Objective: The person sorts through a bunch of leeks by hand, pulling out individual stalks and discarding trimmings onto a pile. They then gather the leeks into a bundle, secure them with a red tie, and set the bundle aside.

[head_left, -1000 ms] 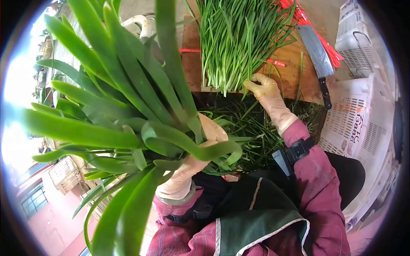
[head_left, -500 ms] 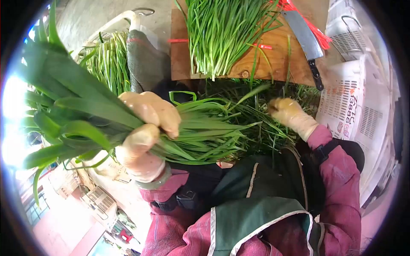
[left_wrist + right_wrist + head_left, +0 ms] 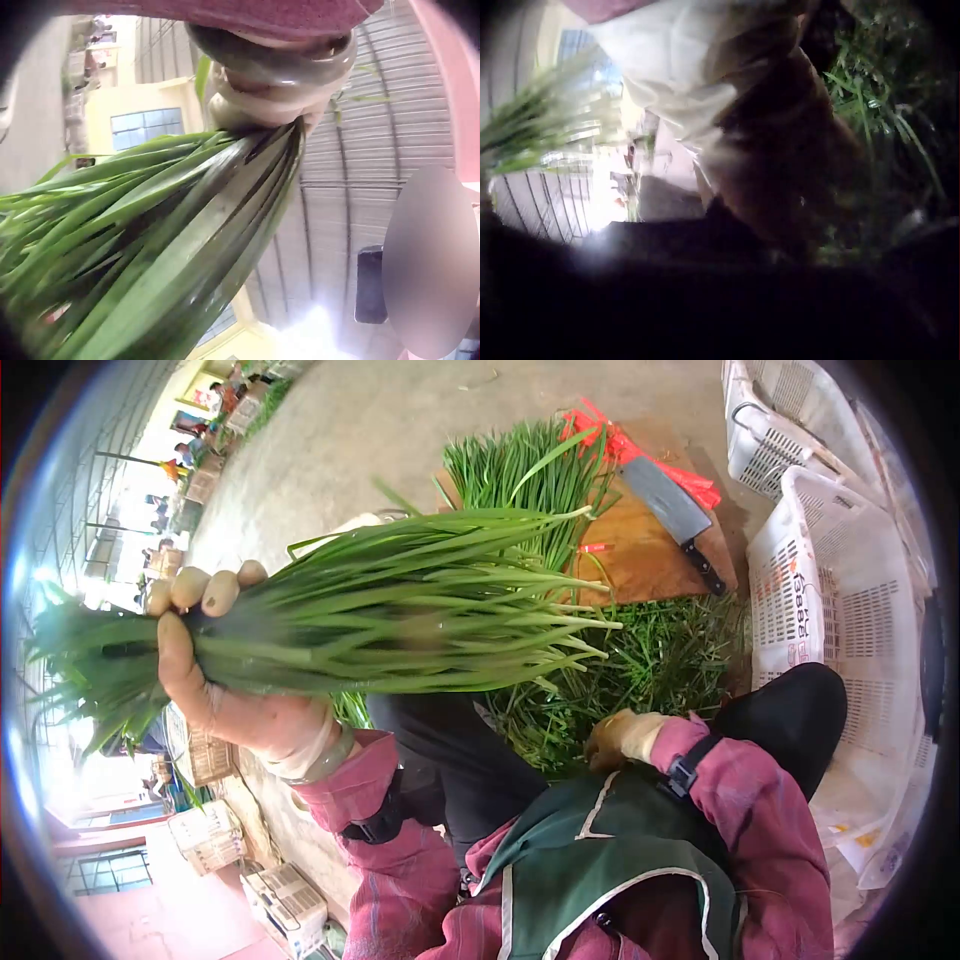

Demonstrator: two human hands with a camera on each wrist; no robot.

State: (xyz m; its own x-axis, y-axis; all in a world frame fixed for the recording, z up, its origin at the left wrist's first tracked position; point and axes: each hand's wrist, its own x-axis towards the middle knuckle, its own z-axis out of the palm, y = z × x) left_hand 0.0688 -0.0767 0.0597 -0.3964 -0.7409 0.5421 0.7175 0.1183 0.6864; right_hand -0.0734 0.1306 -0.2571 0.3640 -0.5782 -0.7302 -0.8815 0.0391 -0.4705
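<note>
My gloved left hand [image 3: 215, 650] grips a large bunch of garlic chives [image 3: 400, 620] around its leafy part, raised at the left. The pale stalk ends point right in the head view, and the leaf tips hang past the hand. In the left wrist view the long flat leaves [image 3: 172, 247] fan out below the glove. My gloved right hand [image 3: 625, 740] is low by the lap, at the near edge of a heap of loose green trimmings [image 3: 640, 670]. Its fingertips are in shadow in the right wrist view, and I cannot tell whether they hold anything.
A second pile of chives [image 3: 520, 480] lies on a wooden board [image 3: 640, 560]. Beside it are a cleaver [image 3: 670, 505] and red plastic strips [image 3: 690, 482]. White plastic crates [image 3: 785, 580] stand at the right. Other people and crates appear far off at the left.
The left hand has swung the bunch up and round, bringing its stalk ends to the right over the board's near edge. The right hand has left the board and come down toward the lap.
</note>
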